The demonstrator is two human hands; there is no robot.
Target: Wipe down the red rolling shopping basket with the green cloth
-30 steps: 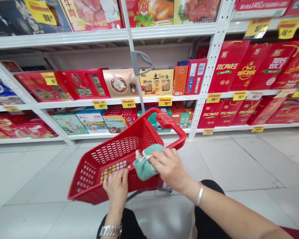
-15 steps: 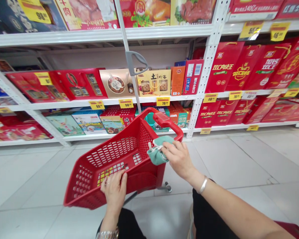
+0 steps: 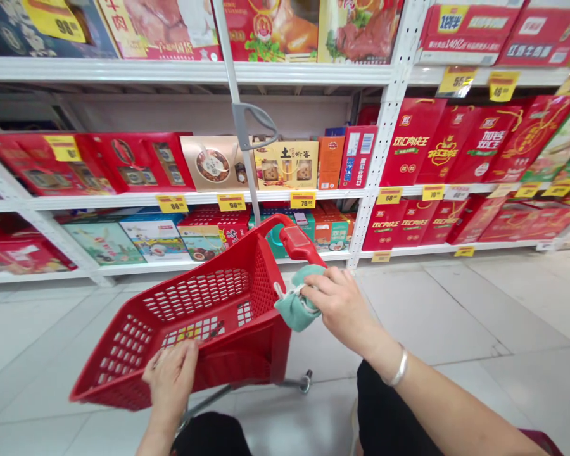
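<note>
A red plastic shopping basket (image 3: 123,345) on a wheeled frame sits tilted in front of me, its open top facing up and left. My left hand (image 3: 171,379) grips the basket's near rim, fingers curled over the edge. My right hand (image 3: 339,304) presses a bunched teal cloth (image 3: 294,307) against the basket's right end, just below its red handle (image 3: 297,244). A silver bangle circles my right wrist. My knees in black trousers show at the bottom.
A grey pull handle on a pole (image 3: 251,123) rises behind the basket. White store shelves (image 3: 194,71) hold red and printed gift boxes with yellow price tags (image 3: 231,202). Pale tiled floor (image 3: 456,316) spreads to the right.
The cloth and my right hand have moved up and right along the basket toward its handle end. The basket has swung left, and my left hand slid left along the rim.
</note>
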